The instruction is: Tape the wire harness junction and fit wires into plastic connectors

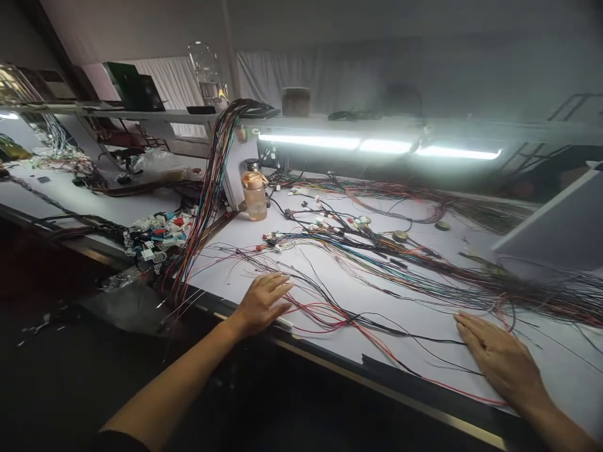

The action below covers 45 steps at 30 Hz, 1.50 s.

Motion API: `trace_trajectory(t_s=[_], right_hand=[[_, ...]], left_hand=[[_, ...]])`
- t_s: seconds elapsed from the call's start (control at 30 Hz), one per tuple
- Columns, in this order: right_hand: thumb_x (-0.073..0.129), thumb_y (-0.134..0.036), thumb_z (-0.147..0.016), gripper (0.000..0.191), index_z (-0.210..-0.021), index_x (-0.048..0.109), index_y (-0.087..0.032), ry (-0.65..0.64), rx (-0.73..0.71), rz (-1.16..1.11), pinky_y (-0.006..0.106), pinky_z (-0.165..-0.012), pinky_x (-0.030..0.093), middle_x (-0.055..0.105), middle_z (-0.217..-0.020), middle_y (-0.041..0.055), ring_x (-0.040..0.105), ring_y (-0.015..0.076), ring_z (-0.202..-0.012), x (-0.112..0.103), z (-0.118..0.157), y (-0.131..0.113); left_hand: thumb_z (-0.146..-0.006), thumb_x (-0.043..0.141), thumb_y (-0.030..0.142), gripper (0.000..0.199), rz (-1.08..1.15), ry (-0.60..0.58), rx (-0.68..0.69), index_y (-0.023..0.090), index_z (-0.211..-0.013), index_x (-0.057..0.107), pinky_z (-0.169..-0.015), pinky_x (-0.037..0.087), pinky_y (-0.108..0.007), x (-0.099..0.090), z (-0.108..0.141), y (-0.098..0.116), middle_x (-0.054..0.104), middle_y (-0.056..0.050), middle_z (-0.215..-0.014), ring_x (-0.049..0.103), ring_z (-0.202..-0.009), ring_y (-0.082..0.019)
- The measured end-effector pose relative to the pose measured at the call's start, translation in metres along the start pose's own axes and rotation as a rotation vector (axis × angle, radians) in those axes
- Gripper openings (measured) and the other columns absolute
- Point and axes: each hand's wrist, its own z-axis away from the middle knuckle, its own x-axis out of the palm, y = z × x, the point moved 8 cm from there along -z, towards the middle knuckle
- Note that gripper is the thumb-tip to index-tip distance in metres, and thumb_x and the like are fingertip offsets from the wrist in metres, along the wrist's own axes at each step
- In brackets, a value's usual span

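Observation:
A loose bundle of red and black wires [325,314] runs along the front of the white table [330,342]. My left hand [265,302] is over the bundle's left end near the table's front edge, its fingers stretched out and apart. Farther right, my right hand [499,358] lies flat, palm down, across the same wires, fingers extended. Neither hand shows anything gripped, though what lies under the palms is hidden. Just behind them, a thick multicoloured wire harness [400,273] stretches to the right, with small connectors [325,223] at its left end.
A water bottle [255,191] stands by the shelf post. Long wires [221,169] hang from the shelf [179,116] at the left, beside a heap of connectors [162,235]. Tape rolls [400,236] lie among the cables. A grey panel [556,220] rises at the right.

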Motion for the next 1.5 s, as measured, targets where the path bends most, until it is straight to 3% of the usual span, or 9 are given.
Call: trace_trajectory(t_s=[0.1, 0.2, 0.33, 0.53, 0.7, 0.93, 1.13, 1.3, 1.5], right_hand=[[0.035, -0.05, -0.087, 0.039, -0.113, 0.064, -0.045, -0.033, -0.065, 0.047, 0.05, -0.085, 0.043, 0.065, -0.117, 0.0083, 0.059, 0.0284, -0.108, -0.007, -0.021, -0.015], [0.039, -0.047, -0.089, 0.037, -0.116, 0.063, -0.039, 0.028, -0.115, 0.078, 0.05, -0.08, 0.043, 0.065, -0.118, 0.0094, 0.061, 0.0292, -0.1, -0.021, -0.061, -0.056], [0.045, -0.039, -0.092, 0.032, -0.111, 0.066, -0.024, -0.054, -0.368, -0.161, 0.038, -0.086, 0.047, 0.067, -0.114, 0.0081, 0.06, 0.0219, -0.104, -0.015, -0.119, -0.171], [0.046, -0.03, -0.094, 0.028, -0.117, 0.061, -0.022, -0.234, -0.644, -0.404, 0.035, -0.09, 0.045, 0.066, -0.116, 0.0055, 0.059, 0.0186, -0.104, 0.027, -0.177, -0.347], [0.055, -0.037, -0.09, 0.028, -0.113, 0.063, -0.023, -0.329, -0.633, -0.379, 0.036, -0.087, 0.04, 0.065, -0.117, 0.0064, 0.056, 0.0233, -0.105, 0.073, -0.212, -0.419], [0.053, -0.035, -0.088, 0.02, -0.095, 0.065, -0.021, -0.416, -0.491, -0.372, 0.032, -0.079, 0.039, 0.069, -0.095, 0.0048, 0.061, 0.0211, -0.09, 0.113, -0.246, -0.406], [0.035, -0.038, -0.097, 0.041, -0.122, 0.054, -0.012, -0.414, -0.26, -0.435, 0.028, -0.073, 0.045, 0.068, -0.106, 0.0097, 0.063, 0.017, -0.083, 0.123, -0.291, -0.374], [0.049, -0.033, -0.091, 0.036, -0.124, 0.057, -0.021, -0.436, -0.374, -0.477, 0.029, -0.085, 0.045, 0.067, -0.113, 0.0042, 0.061, 0.018, -0.1, 0.113, -0.273, -0.362], [0.057, -0.034, -0.086, 0.044, -0.129, 0.053, -0.024, -0.373, -0.503, -0.234, 0.037, -0.087, 0.041, 0.055, -0.131, 0.0078, 0.051, 0.0251, -0.116, 0.106, -0.237, -0.331]], left_hand=[[-0.08, 0.05, 0.071, 0.078, 0.015, -0.115, 0.052, 0.021, -0.139, 0.042, -0.114, 0.022, -0.052, 0.015, -0.012, 0.018, 0.037, -0.012, -0.146, 0.03, -0.137, -0.03], [-0.069, 0.053, 0.08, 0.098, 0.032, -0.166, 0.095, 0.019, -0.143, 0.034, -0.116, 0.014, -0.053, 0.028, -0.023, 0.032, 0.028, -0.012, -0.151, 0.021, -0.14, -0.032], [-0.071, 0.051, 0.08, 0.099, 0.06, -0.177, 0.082, 0.019, -0.145, 0.029, -0.117, 0.01, -0.053, 0.041, -0.03, 0.034, 0.028, -0.013, -0.15, 0.018, -0.141, -0.032], [-0.077, 0.049, 0.074, 0.084, 0.129, -0.173, 0.019, 0.021, -0.141, 0.035, -0.115, 0.017, -0.052, 0.052, -0.031, 0.027, 0.045, -0.012, -0.139, 0.035, -0.132, -0.03], [-0.077, 0.055, 0.07, 0.078, 0.153, -0.116, -0.009, 0.018, -0.134, 0.044, -0.113, 0.022, -0.05, 0.051, -0.035, 0.025, 0.056, -0.011, -0.119, 0.047, -0.114, -0.028], [-0.081, 0.051, 0.068, 0.067, 0.212, -0.074, 0.0, 0.015, -0.12, 0.054, -0.097, 0.037, -0.045, 0.047, -0.038, 0.023, 0.057, -0.009, -0.096, 0.048, -0.094, -0.024], [-0.083, 0.053, 0.064, 0.057, 0.24, -0.118, -0.019, 0.017, -0.114, 0.057, -0.09, 0.04, -0.041, 0.049, -0.037, 0.021, 0.057, -0.007, -0.096, 0.048, -0.092, -0.023], [-0.085, 0.046, 0.066, 0.07, 0.144, -0.137, 0.009, 0.023, -0.14, 0.037, -0.113, 0.023, -0.047, 0.047, -0.035, 0.024, 0.038, -0.006, -0.144, 0.031, -0.131, -0.027], [-0.087, 0.034, 0.07, 0.074, 0.07, -0.2, 0.174, 0.023, -0.144, 0.029, -0.117, 0.01, -0.052, 0.05, -0.05, 0.034, 0.031, -0.003, -0.15, 0.018, -0.14, -0.025]])
